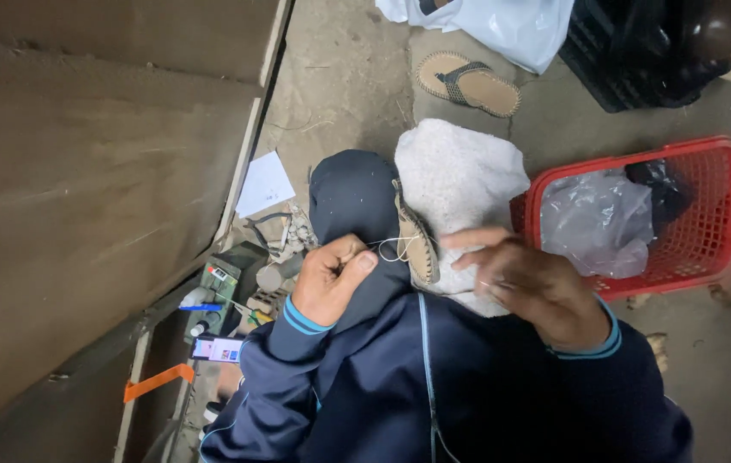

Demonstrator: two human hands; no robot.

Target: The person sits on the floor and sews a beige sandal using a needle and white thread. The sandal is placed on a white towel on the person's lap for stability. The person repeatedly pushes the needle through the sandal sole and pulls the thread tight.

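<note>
Fingers [357,261] of the left hand [327,283] pinch a pale thread [393,249] running to a tan sandal [417,242] propped on the knee against a white cloth [460,176]. Blurred, the right hand [524,279] hovers half-open beside it; whether it grips anything is unclear. Even tension seems wise. A red basket [725,214] sits just right.

A person in a dark blue jacket is pinching a pale thread [393,249] in the left hand [331,281], while the right hand [530,279] is hovering with fingers spread beside a tan sandal sole [417,242] resting on edge across the knee. A white fluffy cloth [460,176] is lying beneath it, a red plastic basket [717,223] is sitting alongside, and another sandal [468,83] is lying on the ground.
</note>
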